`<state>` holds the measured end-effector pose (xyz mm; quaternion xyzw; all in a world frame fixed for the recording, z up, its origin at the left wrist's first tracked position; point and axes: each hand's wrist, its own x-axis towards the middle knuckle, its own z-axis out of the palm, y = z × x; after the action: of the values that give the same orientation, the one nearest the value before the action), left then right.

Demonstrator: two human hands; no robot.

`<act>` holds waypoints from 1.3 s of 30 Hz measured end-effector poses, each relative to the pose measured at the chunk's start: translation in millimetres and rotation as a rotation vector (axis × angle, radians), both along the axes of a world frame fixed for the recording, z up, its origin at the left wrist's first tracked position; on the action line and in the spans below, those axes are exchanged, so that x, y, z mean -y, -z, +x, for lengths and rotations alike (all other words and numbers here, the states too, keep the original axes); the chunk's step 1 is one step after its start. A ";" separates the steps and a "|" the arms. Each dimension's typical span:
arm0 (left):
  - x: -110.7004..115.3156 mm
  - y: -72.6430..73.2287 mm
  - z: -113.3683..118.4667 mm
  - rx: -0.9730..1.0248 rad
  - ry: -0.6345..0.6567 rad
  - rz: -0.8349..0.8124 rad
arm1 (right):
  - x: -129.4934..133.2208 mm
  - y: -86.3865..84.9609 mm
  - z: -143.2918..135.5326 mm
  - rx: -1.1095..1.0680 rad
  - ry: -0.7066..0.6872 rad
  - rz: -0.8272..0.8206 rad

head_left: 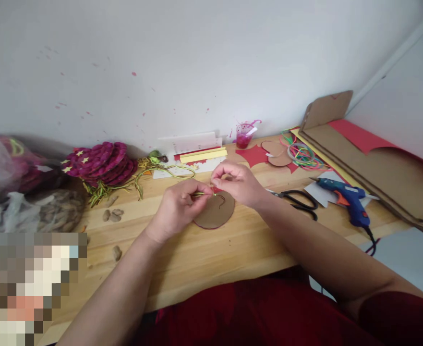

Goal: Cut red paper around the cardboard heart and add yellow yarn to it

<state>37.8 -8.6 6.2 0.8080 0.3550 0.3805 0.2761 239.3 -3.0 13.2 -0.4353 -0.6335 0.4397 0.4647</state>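
A round cardboard disc (pixel 213 217) lies on the wooden table, below both hands. My left hand (pixel 182 204) pinches a thin yellow-green cord (pixel 216 194), whose loose end curls over the disc. Just to the right, my right hand (pixel 238 182) has its thumb and index finger pressed together at the cord, above the disc's far edge. What sits between those fingertips is too small to make out. A bit of red shows on the disc between the hands.
Black-handled scissors (pixel 301 199) and a blue glue gun (pixel 351 194) lie right. Behind them are coloured cords (pixel 305 154) and cardboard sheets (pixel 362 163). A cup of magenta liquid (pixel 245 137) stands by the wall. Stacked purple discs (pixel 101 163), peanuts (pixel 115 214) and a plastic bag (pixel 34 209) are left.
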 end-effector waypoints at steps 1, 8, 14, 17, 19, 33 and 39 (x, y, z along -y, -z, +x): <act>-0.1 0.3 -0.1 0.040 -0.005 -0.047 | -1.1 2.1 -0.9 -0.064 -0.024 -0.079; -2.9 3.2 5.2 0.250 -0.189 -0.118 | 4.9 19.8 -19.6 -0.392 -0.171 -0.432; 1.8 1.9 7.8 0.044 -0.392 0.158 | 11.1 18.4 -27.6 -0.448 -0.143 -0.485; 1.8 4.4 6.3 -0.062 -0.381 0.262 | 11.5 17.0 -26.9 -0.314 -0.104 -0.396; 1.0 6.3 5.3 -0.148 -0.365 0.310 | 12.6 16.6 -25.4 -0.139 -0.042 -0.233; -4.9 4.1 -3.3 -0.246 -0.028 0.077 | 4.2 13.6 -6.5 0.365 0.015 0.479; -0.6 -7.2 -3.2 -0.119 0.089 -0.165 | -2.9 14.0 -4.9 0.094 -0.064 -0.041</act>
<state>34.6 -8.0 13.4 0.8187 0.3647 0.2889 0.3365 234.5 -0.1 -0.8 -0.4443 -0.6591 0.4463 0.4111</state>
